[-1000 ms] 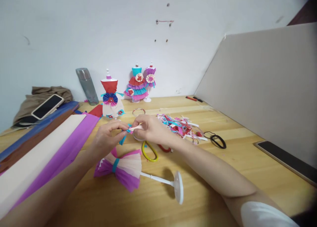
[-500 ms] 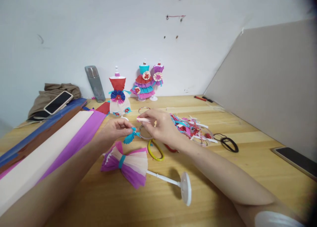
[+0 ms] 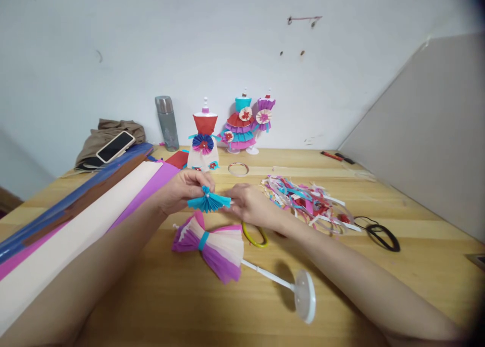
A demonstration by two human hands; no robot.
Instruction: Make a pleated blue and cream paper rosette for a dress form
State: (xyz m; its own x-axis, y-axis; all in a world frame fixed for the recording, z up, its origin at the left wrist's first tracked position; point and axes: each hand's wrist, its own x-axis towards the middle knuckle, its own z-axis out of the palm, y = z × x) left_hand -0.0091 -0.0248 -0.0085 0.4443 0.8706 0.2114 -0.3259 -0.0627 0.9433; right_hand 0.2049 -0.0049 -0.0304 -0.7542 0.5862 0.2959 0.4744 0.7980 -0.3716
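My left hand (image 3: 187, 186) pinches a blue pleated paper piece (image 3: 209, 201), fanned out with a small pearl-like bead near its top. At the right edge of that piece are the closed fingers of my right hand (image 3: 246, 203); what they hold is mostly hidden. Below both hands, a small dress form in a purple and cream paper dress (image 3: 223, 241) with a blue waistband lies on its side, its white stand (image 3: 304, 296) pointing right. A yellow ring (image 3: 255, 242) lies partly beneath my right hand.
Three dressed forms, the nearest in red and cream (image 3: 205, 126), stand by the wall beside a flask (image 3: 166, 125). Paper sheets (image 3: 125, 195) and a phone (image 3: 115, 147) lie left. Paper scraps (image 3: 303, 198) and a black cord (image 3: 382, 236) lie right.
The blue piece now faces the camera, spread wider. My right hand has come down beside it, and the cream strip it held no longer shows clearly. The whole view has shifted, moving the scene rightward.
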